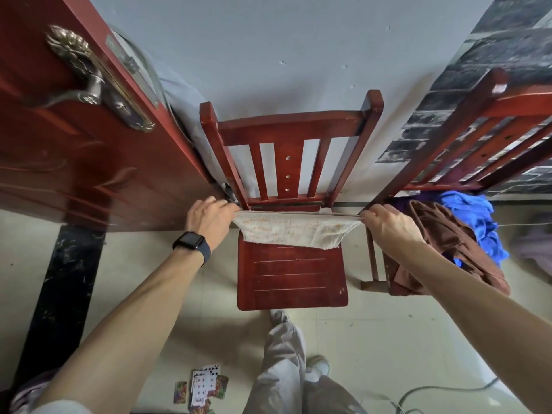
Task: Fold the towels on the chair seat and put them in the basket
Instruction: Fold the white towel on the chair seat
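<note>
A whitish towel [294,231] with faint orange marks is stretched taut above the back of the red wooden chair seat [292,279]. My left hand [209,219] pinches its left end and my right hand [388,225] pinches its right end. The towel hangs doubled over, its lower edge drooping onto the seat. The front part of the seat is bare. No basket is in view.
A second red chair [478,138] stands at the right, heaped with brown cloth [433,234] and blue cloth [475,216]. An open red door [74,144] is at the left. Playing cards [203,386] and a cable [442,392] lie on the tiled floor by my legs.
</note>
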`<state>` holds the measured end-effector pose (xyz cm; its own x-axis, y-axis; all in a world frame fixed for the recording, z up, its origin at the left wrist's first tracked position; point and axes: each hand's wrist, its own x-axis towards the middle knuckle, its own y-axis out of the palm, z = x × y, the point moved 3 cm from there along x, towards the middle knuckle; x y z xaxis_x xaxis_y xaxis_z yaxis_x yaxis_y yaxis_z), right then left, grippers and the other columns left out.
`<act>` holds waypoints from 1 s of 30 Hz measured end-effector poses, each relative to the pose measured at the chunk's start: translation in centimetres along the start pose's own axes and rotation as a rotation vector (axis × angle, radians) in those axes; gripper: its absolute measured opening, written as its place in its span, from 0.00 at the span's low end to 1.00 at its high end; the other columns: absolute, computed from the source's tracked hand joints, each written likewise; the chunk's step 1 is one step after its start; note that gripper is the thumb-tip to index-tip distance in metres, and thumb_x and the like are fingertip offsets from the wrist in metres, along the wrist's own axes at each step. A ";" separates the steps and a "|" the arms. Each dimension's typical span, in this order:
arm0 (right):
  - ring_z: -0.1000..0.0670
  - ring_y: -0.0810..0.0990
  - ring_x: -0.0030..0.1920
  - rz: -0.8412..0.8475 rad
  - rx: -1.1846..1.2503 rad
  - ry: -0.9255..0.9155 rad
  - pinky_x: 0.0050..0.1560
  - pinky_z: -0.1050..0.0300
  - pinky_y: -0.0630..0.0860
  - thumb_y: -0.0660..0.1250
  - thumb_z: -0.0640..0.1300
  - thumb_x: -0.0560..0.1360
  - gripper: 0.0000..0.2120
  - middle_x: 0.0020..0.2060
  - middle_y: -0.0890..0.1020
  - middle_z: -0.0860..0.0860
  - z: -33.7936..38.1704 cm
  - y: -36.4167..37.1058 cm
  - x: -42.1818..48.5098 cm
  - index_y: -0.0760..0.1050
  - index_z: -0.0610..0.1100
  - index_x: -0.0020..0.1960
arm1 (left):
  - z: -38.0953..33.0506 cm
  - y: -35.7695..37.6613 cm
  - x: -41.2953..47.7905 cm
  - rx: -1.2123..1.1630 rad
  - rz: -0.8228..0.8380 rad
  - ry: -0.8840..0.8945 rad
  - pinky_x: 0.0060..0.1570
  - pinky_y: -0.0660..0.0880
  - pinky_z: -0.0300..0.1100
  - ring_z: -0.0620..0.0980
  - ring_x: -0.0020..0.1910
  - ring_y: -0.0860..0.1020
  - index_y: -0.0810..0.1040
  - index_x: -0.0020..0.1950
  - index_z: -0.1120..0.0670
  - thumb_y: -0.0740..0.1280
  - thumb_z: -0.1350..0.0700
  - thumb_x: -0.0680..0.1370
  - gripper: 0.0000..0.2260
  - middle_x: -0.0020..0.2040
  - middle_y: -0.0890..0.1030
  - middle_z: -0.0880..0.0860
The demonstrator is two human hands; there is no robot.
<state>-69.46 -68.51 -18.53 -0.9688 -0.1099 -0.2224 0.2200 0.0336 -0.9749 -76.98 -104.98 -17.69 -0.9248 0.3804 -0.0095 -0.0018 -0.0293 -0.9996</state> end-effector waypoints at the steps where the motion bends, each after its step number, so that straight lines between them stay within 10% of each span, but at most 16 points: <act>1: 0.42 0.78 0.49 0.006 -0.007 0.005 0.37 0.49 0.80 0.68 0.41 0.77 0.09 0.47 0.79 0.45 -0.2 0.2 0.2 0.79 0.42 0.56 | 0.1 0.0 0.2 -0.006 -0.019 -0.002 0.39 0.71 0.46 0.56 0.42 0.78 0.84 0.48 0.48 0.72 0.63 0.71 0.11 0.41 0.84 0.50; 10: 0.46 0.76 0.55 0.147 -0.071 -0.004 0.42 0.53 0.77 0.67 0.48 0.79 0.12 0.51 0.80 0.49 1.1 7.3 -2.7 0.78 0.46 0.61 | -2.3 6.6 -5.4 -0.017 0.046 0.033 0.37 0.73 0.45 0.56 0.37 0.80 0.85 0.43 0.49 0.78 0.63 0.65 0.12 0.36 0.83 0.50; 15: 0.41 0.80 0.37 0.229 -0.005 0.011 0.23 0.51 0.75 0.83 0.35 0.58 0.14 0.34 0.78 0.46 3.2 15.9 -7.7 0.82 0.42 0.40 | -4.1 14.0 -12.0 0.012 0.284 0.012 0.39 0.75 0.45 0.55 0.38 0.80 0.85 0.44 0.48 0.77 0.64 0.64 0.14 0.37 0.84 0.49; 21: 0.45 0.76 0.58 0.452 0.192 0.140 0.48 0.51 0.77 0.61 0.47 0.82 0.11 0.54 0.81 0.49 5.6 23.3 -13.0 0.80 0.47 0.59 | -5.9 20.1 -17.2 -0.036 0.576 -0.021 0.54 0.71 0.46 0.52 0.57 0.77 0.79 0.60 0.45 0.64 0.59 0.79 0.13 0.56 0.83 0.47; 30: 0.57 0.80 0.37 0.340 1.135 0.756 0.37 0.65 0.72 0.72 0.41 0.76 0.02 0.37 0.83 0.52 3.5 26.9 -9.9 0.81 0.46 0.48 | -2.0 25.6 -15.4 -1.071 0.697 -0.730 0.46 0.73 0.30 0.46 0.49 0.82 0.85 0.50 0.51 0.75 0.55 0.73 0.06 0.47 0.86 0.48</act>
<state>-53.53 -70.00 -42.59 -0.5973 0.3069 -0.7410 0.0726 -0.8994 -0.4310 -62.03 -109.72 -43.19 -0.6036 0.0266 -0.7968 0.4905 0.8004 -0.3448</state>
